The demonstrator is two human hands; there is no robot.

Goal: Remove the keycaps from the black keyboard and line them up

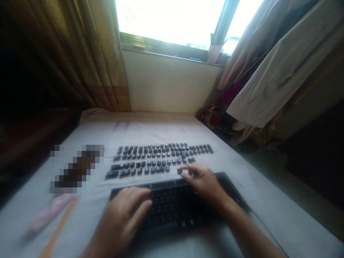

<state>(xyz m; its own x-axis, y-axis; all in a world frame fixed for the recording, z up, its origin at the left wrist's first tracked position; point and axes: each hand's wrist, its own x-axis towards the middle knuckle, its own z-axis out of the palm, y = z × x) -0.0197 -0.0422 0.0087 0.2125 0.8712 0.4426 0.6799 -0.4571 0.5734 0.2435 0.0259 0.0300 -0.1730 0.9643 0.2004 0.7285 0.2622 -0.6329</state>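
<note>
A black keyboard frame point(172, 208) lies on the white table point(268, 200) in front of me, most of its key sockets bare. My left hand point(122, 218) rests on the frame's left end, fingers curled over it. My right hand point(204, 181) reaches over the frame's far edge, and its fingertips pinch a loose black keycap point(179, 171). Beyond the frame, several rows of removed keycaps point(161, 157) are laid out on the table.
A pink object point(51, 211) and an orange stick point(57, 229) lie at the left front. A blurred-out patch sits left of the keycaps. Curtains point(102, 64) and hanging cloth point(279, 71) flank the bright window behind. The table edge drops off on the right.
</note>
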